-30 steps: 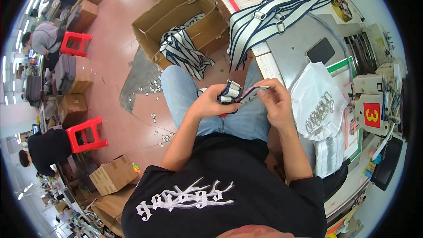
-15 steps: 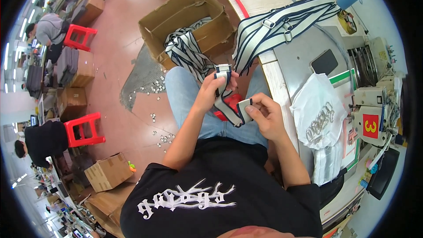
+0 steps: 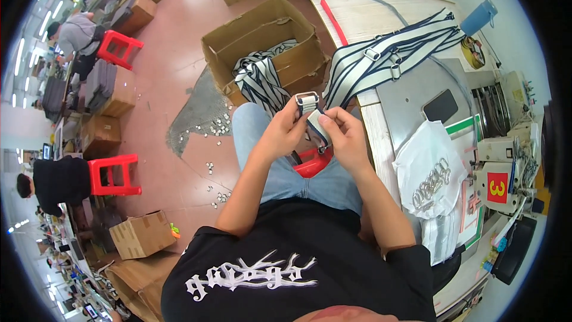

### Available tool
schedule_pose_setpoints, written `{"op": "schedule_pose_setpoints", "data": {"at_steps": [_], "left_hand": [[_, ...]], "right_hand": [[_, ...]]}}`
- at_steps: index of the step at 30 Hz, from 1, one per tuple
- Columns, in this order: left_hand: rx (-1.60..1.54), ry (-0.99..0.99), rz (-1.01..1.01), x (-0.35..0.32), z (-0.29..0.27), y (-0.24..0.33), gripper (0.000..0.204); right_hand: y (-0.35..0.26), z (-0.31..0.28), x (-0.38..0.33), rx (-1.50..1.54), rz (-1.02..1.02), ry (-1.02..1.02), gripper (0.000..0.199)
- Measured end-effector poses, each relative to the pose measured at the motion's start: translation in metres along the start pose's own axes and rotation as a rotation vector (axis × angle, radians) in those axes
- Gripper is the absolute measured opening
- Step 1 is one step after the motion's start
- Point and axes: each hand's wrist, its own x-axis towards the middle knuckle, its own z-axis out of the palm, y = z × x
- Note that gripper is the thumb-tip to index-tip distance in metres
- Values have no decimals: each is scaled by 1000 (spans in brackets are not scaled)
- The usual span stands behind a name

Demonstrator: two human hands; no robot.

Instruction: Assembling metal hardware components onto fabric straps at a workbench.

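Over my lap, a white strap with dark blue edges (image 3: 318, 120) runs between my two hands. A metal slider buckle (image 3: 307, 95) sits at its upper end. My left hand (image 3: 285, 134) is closed round the strap just below the buckle. My right hand (image 3: 348, 138) pinches the strap's loose end between thumb and fingers, right beside the buckle. Below the hands the strap hangs in a short loop. Part of it is hidden behind my fingers.
An open cardboard box (image 3: 250, 31) holding more straps stands on the floor ahead. At right, a table carries a bundle of buckled straps (image 3: 357, 62), a phone (image 3: 440, 104), a white bag with metal buckles (image 3: 411, 167) and a sewing machine (image 3: 499, 150). Red stools (image 3: 122, 174) stand left.
My right hand has brought the strap's loose end up and left, close to the buckle. The loop between the hands is shorter, and the buckle now faces more openly.
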Motion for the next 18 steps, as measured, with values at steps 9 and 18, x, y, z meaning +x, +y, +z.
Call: {"op": "schedule_pose_setpoints", "data": {"at_steps": [9, 18], "left_hand": [[-260, 83, 40, 0, 10, -18, 34], [-360, 88, 18, -4, 15, -21, 38]], "right_hand": [[14, -12, -1, -20, -8, 2, 17], [10, -19, 1, 7, 36, -4, 18]]}}
